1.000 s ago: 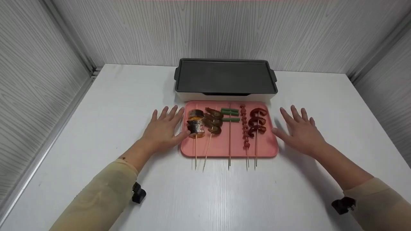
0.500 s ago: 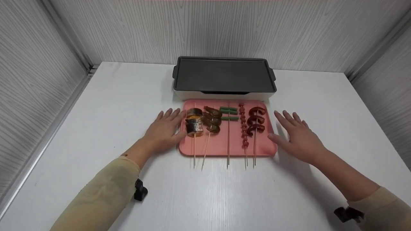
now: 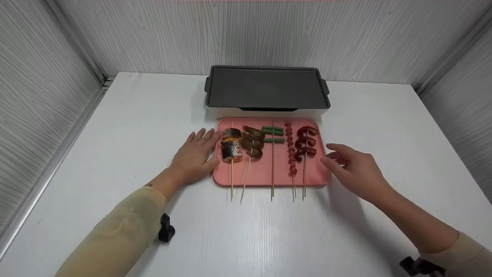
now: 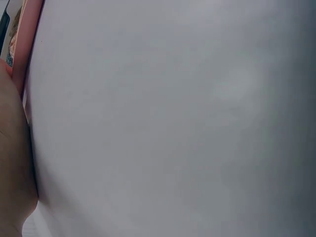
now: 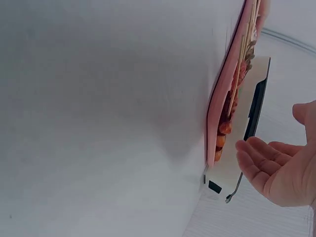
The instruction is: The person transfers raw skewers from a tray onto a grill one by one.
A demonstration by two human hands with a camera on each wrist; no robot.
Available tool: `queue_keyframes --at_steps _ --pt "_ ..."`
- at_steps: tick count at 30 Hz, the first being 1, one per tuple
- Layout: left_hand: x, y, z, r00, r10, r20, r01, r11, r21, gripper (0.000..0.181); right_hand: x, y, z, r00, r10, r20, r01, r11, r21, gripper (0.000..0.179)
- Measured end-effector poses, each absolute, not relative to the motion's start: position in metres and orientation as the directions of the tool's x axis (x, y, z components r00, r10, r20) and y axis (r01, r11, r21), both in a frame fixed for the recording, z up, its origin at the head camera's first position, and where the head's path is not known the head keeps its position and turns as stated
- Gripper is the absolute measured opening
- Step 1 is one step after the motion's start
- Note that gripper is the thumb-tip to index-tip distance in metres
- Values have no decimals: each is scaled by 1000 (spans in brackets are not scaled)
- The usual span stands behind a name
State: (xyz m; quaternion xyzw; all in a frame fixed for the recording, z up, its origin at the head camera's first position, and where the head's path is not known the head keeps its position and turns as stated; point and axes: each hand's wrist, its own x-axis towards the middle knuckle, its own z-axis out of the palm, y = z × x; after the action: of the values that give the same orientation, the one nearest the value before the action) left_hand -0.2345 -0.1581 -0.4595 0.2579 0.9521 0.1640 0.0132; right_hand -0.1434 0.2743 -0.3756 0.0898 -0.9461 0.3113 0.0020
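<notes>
A pink tray (image 3: 259,177) lies on the white table. On it are several skewers: fish chunks (image 3: 232,150), shrimp (image 3: 251,143), green stalks (image 3: 273,130), small red pieces (image 3: 290,148) and dark red curled pieces (image 3: 306,142). My left hand (image 3: 193,158) rests at the tray's left edge, fingers spread and thumb at the rim. At the right edge, my right hand (image 3: 359,169) hovers with loosely bent fingers and holds nothing. The right wrist view shows this hand (image 5: 284,168) raised above the table, apart from the tray (image 5: 219,98).
Directly behind the tray stands a white tabletop grill with a dark flat plate (image 3: 267,87) and side handles. The skewers' stick ends overhang the tray's front edge. Wood-patterned panels (image 3: 265,34) enclose the table at the back and both sides.
My right hand has drawn slightly left, and its outstretched fingers have bent inward. My left hand stays by the tray's left edge. The head view has shifted slightly.
</notes>
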Motion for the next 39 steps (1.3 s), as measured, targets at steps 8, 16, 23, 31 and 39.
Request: queue_keyframes --at_steps 8,16,23,31,39 --pt "-234 -157 -461 -867 496 52 488 823 291 79 -138 267 -377 -961 -133 -242 115 605 -788 51" --pt "-236 -159 -462 -866 495 74 495 824 277 79 -135 254 -389 -891 -117 -439 331 493 -804 45" --pt "-236 -157 -464 -867 494 72 492 822 286 78 -133 248 -399 -851 -149 -504 412 406 -816 44" --pt "-236 -156 -463 -869 490 66 488 827 281 80 -135 243 -404 -826 -187 -531 455 333 -826 47" --pt "-234 -157 -463 -869 490 76 489 822 292 79 -134 243 -405 -833 -184 -521 448 328 -832 44"
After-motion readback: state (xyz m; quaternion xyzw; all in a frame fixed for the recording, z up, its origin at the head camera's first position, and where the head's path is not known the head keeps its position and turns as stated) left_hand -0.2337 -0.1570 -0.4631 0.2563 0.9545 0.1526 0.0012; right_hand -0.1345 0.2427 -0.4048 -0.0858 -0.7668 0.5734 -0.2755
